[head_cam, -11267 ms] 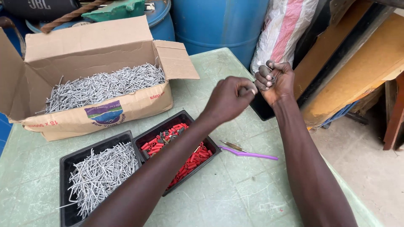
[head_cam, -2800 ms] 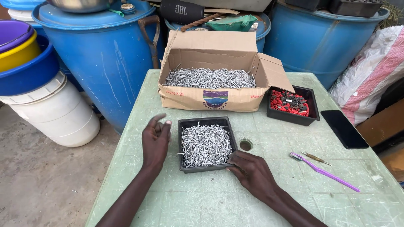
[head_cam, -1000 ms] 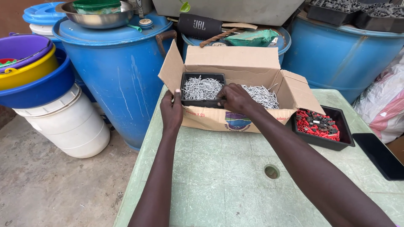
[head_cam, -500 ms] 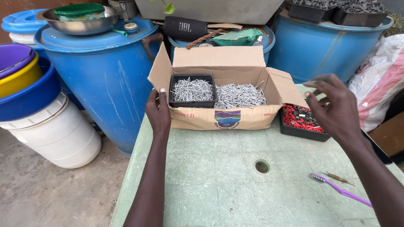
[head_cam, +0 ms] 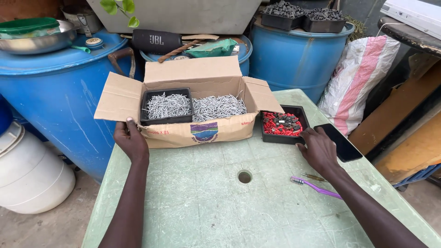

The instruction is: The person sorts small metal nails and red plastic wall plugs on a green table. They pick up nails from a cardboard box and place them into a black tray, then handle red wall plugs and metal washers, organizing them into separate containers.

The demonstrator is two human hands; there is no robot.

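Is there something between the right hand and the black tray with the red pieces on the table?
Nothing visible does. The right hand lies on the green table with its fingertips at the near edge of the black tray of red pieces. The dark phone lies to its right and the purple toothbrush nearer the person, both off that line.
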